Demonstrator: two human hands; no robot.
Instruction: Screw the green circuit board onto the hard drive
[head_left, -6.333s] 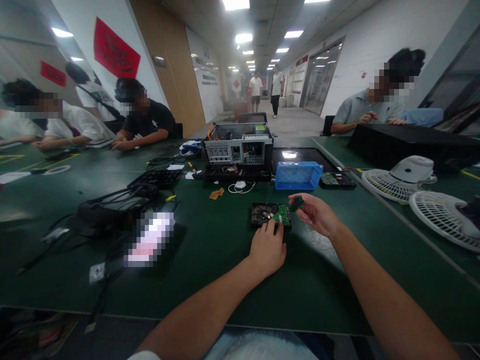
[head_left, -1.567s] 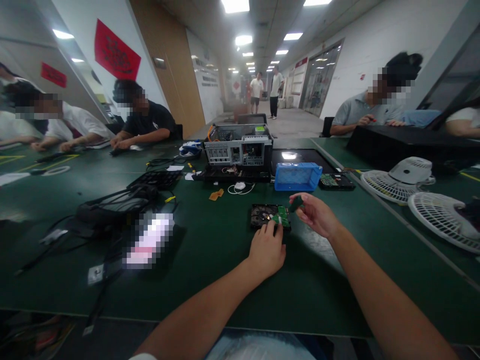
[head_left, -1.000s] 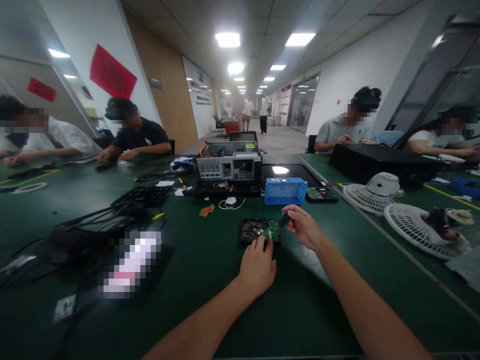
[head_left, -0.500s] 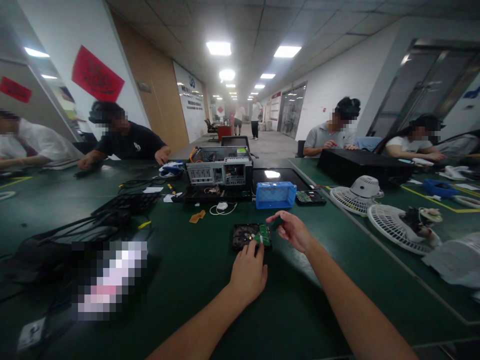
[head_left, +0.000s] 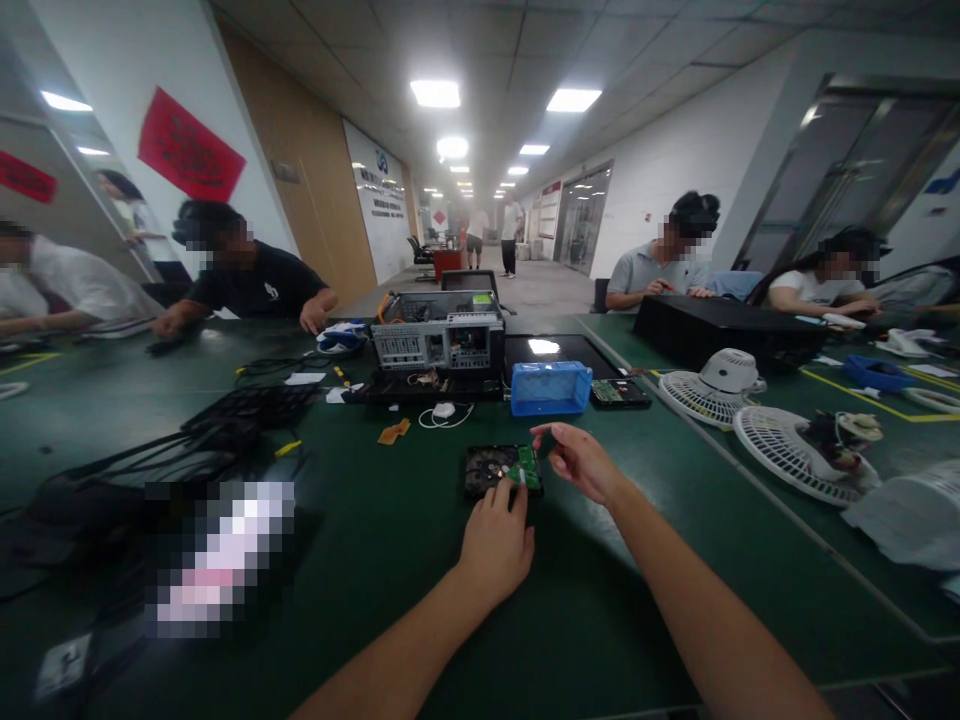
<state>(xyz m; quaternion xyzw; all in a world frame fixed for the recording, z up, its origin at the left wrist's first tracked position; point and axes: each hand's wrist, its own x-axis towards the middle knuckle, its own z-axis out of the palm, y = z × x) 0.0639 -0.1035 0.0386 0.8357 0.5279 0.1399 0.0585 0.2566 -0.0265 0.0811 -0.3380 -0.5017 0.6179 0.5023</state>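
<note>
A hard drive (head_left: 491, 468) lies flat on the green table in front of me, its green circuit board showing on the right side. My left hand (head_left: 499, 535) reaches over its near edge, fingers stretched out and fingertips resting on the board; the thumb is off the drive. Just right of the drive, my right hand (head_left: 581, 462) is raised above the table with index finger and thumb brought together. Whatever is between them is too small and dark to make out.
Beyond the drive stand a blue plastic bin (head_left: 551, 390), an opened computer case (head_left: 439, 340) and a circuit-board part (head_left: 621, 392). White fan parts (head_left: 787, 450) lie to the right. Black cables (head_left: 232, 410) spread on the left. Co-workers sit across the table.
My right hand has shifted very slightly beside the drive. The left hand and the drive keep their places. A person has come into view at the far left background.
</note>
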